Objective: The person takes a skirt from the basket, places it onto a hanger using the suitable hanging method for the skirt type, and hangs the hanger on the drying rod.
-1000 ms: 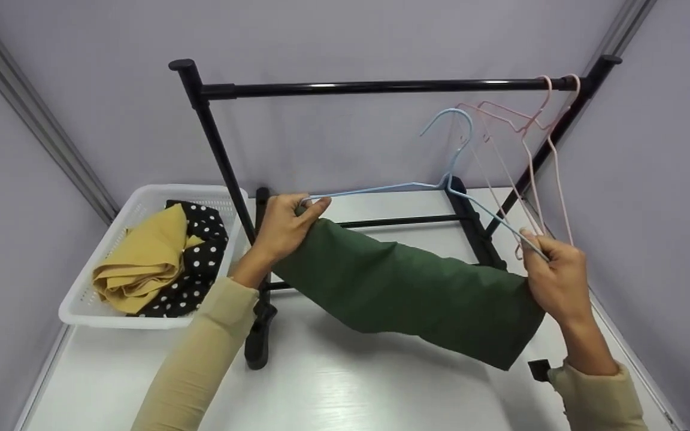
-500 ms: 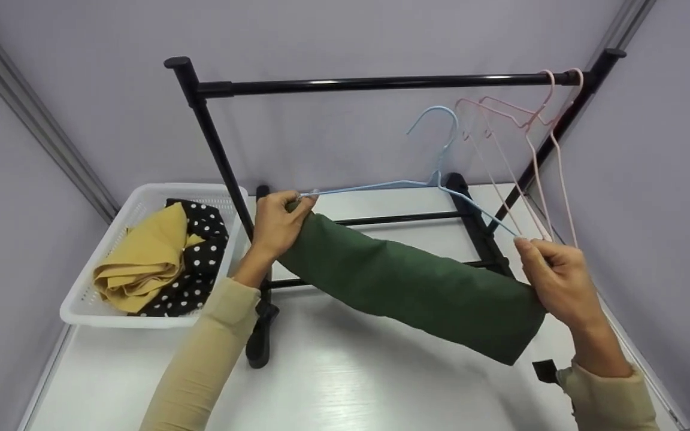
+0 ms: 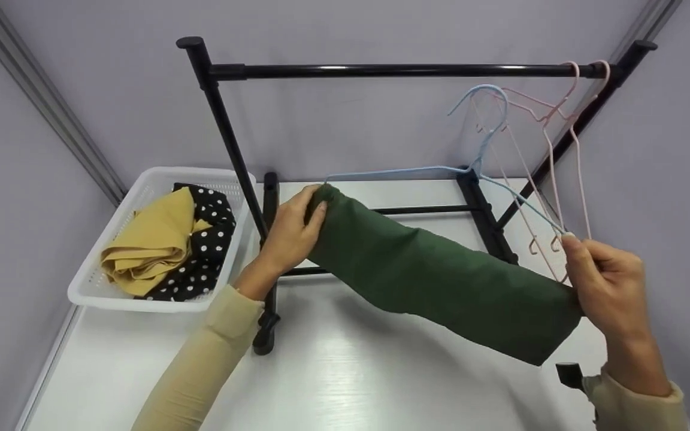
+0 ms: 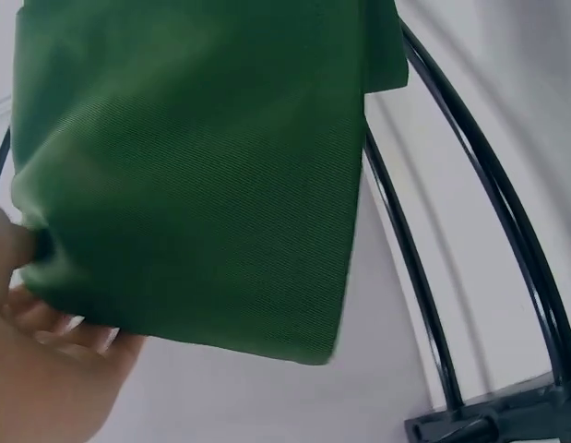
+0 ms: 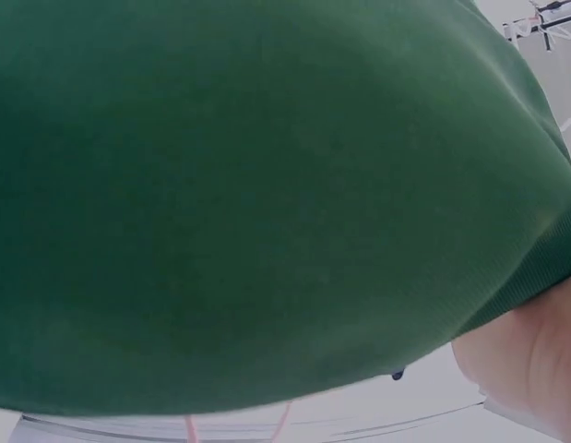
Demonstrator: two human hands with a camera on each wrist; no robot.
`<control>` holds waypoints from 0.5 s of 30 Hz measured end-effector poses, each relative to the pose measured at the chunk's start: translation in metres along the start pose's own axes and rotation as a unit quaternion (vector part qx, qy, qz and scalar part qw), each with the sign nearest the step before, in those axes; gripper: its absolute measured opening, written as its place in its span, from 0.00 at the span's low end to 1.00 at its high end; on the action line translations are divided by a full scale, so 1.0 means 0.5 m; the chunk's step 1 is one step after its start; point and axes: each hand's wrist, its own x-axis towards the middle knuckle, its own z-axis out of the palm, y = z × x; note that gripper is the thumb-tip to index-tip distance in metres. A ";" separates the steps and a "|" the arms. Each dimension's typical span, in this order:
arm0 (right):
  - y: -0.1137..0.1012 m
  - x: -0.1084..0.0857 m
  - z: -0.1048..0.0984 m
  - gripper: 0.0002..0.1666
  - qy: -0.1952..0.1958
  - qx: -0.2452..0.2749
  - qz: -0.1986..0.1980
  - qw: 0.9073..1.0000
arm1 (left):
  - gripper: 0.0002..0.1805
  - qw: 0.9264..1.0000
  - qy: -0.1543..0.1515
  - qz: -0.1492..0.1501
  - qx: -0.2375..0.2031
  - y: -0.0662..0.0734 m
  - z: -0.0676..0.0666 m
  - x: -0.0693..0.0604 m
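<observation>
A folded dark green cloth [image 3: 441,275] hangs slanting between both hands, lower at the right. My left hand [image 3: 294,230] pinches its upper left corner. In the left wrist view that hand [image 4: 59,369] is at the lower left, thumb on the near side of the cloth [image 4: 193,203]. A light blue clothes hanger [image 3: 405,171] is held in the air behind the cloth, hook up. Its left end meets the gripped corner. My right hand [image 3: 611,287] pinches the hanger's right arm, with the cloth's right end against the fingers. Cloth fills most of the right wrist view.
A black clothes rack [image 3: 381,71] stands behind, with two pink hangers [image 3: 551,149] on its rail at the right. The white basket [image 3: 141,305] at left holds a yellow cloth [image 3: 153,245] and a black polka-dot cloth [image 3: 213,239]. Walls enclose the white table [image 3: 321,383].
The head view has shifted a little. My right hand has moved right with the hanger and cloth. My left thumb has slid from beside the hanger's end down onto the cloth.
</observation>
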 end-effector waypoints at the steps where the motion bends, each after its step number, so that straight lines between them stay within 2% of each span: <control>1: -0.003 0.001 -0.003 0.28 0.011 0.017 0.002 1.000 | 0.19 1.000 -0.009 -0.002 0.005 0.003 -0.004 -0.004; 4: -0.013 0.003 -0.010 0.29 0.049 0.082 0.010 0.995 | 0.20 0.999 -0.033 -0.007 0.018 0.009 -0.019 -0.023; 6: -0.024 0.008 -0.013 0.30 0.079 0.091 0.030 0.992 | 0.18 0.999 -0.044 -0.009 0.028 0.015 -0.033 -0.038; 9: -0.045 0.020 -0.013 0.32 0.118 0.006 0.061 0.991 | 0.14 0.998 -0.045 -0.001 0.049 0.024 -0.058 -0.055; 12: -0.068 0.035 -0.004 0.34 0.142 -0.088 0.080 0.983 | 0.11 0.997 -0.034 0.009 0.071 0.034 -0.087 -0.065; 15: -0.081 0.047 0.014 0.34 0.158 -0.118 0.078 0.977 | 0.08 0.996 -0.020 0.014 0.085 0.039 -0.124 -0.072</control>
